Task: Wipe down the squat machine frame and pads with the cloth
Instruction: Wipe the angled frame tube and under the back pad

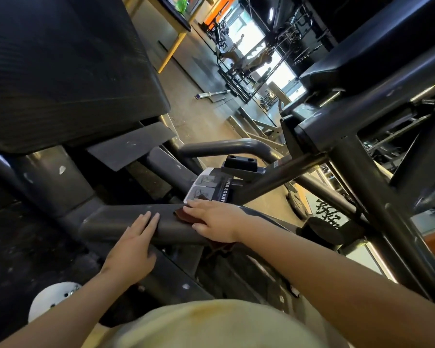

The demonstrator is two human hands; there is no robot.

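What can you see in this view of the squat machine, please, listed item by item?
frame tube: one, grey, centre, under both hands
cloth: one, dark reddish-brown, on the tube beneath the right hand
label: one, white and black, just above the right hand
footplate: one, black, upper left
pad: one, black, upper right
barbell: one, silver, on the floor behind
left hand: one, flat on the frame tube
right hand: one, pressing the cloth

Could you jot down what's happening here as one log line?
step: wiping frame tube | right hand: flat, presses cloth onto frame tube beside label | left hand: flat on frame tube, no cloth
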